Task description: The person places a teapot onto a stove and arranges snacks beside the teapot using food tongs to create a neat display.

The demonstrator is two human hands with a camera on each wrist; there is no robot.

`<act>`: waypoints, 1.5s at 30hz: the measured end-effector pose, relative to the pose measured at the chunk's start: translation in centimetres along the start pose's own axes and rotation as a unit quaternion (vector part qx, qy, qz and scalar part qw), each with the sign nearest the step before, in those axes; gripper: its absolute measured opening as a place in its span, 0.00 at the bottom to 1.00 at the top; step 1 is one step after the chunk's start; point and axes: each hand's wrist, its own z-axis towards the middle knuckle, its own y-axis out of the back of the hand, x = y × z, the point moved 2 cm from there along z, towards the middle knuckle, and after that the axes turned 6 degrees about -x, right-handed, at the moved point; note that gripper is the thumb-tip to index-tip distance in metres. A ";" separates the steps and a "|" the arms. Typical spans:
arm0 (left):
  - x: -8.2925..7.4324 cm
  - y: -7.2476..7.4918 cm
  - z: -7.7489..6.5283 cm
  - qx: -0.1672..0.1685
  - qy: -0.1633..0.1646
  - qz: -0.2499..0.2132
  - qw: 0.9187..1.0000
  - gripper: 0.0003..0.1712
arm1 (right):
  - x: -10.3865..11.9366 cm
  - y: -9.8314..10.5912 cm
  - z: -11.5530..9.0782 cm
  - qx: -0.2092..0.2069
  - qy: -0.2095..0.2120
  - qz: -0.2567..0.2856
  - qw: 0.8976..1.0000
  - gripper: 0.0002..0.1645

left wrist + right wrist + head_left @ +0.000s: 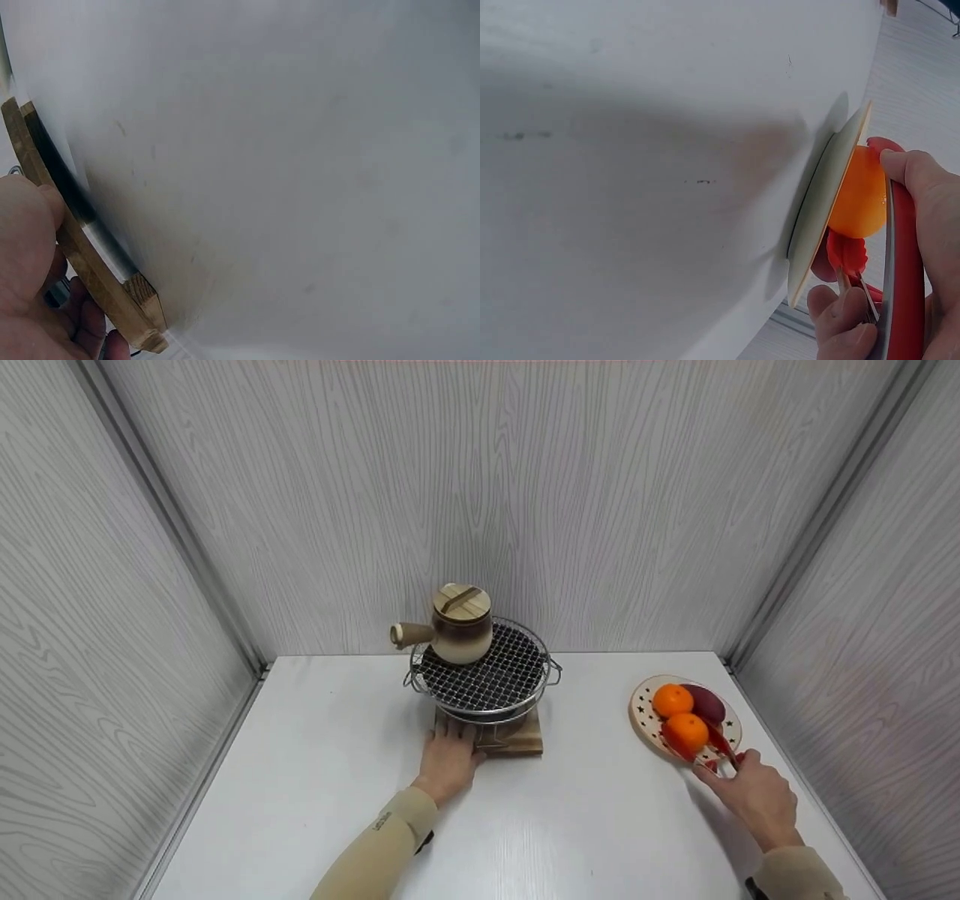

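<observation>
My left hand (448, 761) holds the front left corner of a wooden board (521, 742), its thumb at the edge (112, 292) in the left wrist view. Above that board is a round wire grill rack (487, 690), with a brown and cream teapot (463, 641) on it. My right hand (756, 799) grips red-tipped tongs (905, 277). Their tips straddle the front orange (686, 733) on a star-patterned plate (643, 712). Behind it lie a second orange (673, 700) and a dark purple oval item (705, 703).
The white table (330, 780) runs back to a grey wood-grain wall (337, 510). Side panels (862, 675) close in on the left and right, and the plate stands close to the right one. The teapot's side handle (412, 634) points left, beyond the rack's rim.
</observation>
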 end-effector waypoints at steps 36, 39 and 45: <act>0.0 -0.3 0.0 -0.006 -0.003 0.006 1.000 0.35 | 1.5 1.2 -0.9 -0.038 0.017 0.012 0.999 0.64; 0.0 -0.3 0.1 -0.014 -0.007 0.008 1.000 0.34 | 2.1 1.6 -0.9 -0.037 0.018 0.007 0.999 0.67; 0.2 -0.3 0.1 -0.019 -0.012 0.018 1.000 0.36 | 3.4 2.4 -1.2 -0.035 0.023 0.002 0.999 0.69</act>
